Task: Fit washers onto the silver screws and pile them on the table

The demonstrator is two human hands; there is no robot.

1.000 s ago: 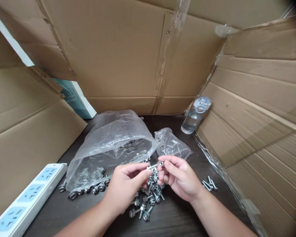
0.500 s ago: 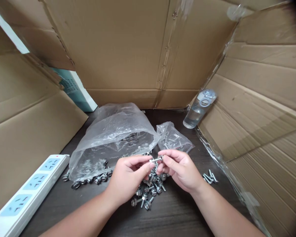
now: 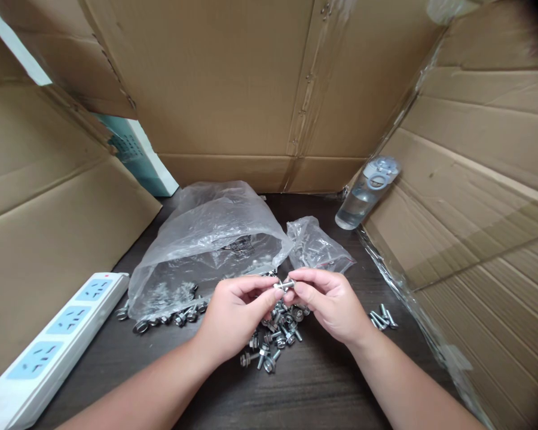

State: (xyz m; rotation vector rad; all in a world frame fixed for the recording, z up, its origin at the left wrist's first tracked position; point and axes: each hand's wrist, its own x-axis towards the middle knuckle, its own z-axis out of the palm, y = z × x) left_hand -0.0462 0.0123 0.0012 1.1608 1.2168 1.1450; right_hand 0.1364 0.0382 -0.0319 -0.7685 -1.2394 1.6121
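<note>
A small silver bolt (image 3: 286,285) is pinched between both hands above a pile of bolts. My left hand (image 3: 237,316) grips its left end between thumb and fingers. The right end is between the thumb and index finger of my right hand (image 3: 329,301). Beneath and between the hands lie many loose bolts with washers (image 3: 278,337) on the dark table (image 3: 332,388). Behind my left hand, a large clear plastic bag (image 3: 215,215) lies with its mouth towards me, bolts inside and along its edge. A smaller clear bag (image 3: 318,248) with metal parts lies behind my right hand.
Several bare bolts (image 3: 383,316) lie right of my right forearm. A water bottle (image 3: 365,194) stands at the back right. At the left is a white power strip (image 3: 67,334). Cardboard walls (image 3: 228,83) enclose the table, with a teal box (image 3: 138,155) at the back left.
The camera view has shifted slightly. Both hands remain on the bolt, which has turned a little and is nearer level; the fingers have moved slightly around it.
</note>
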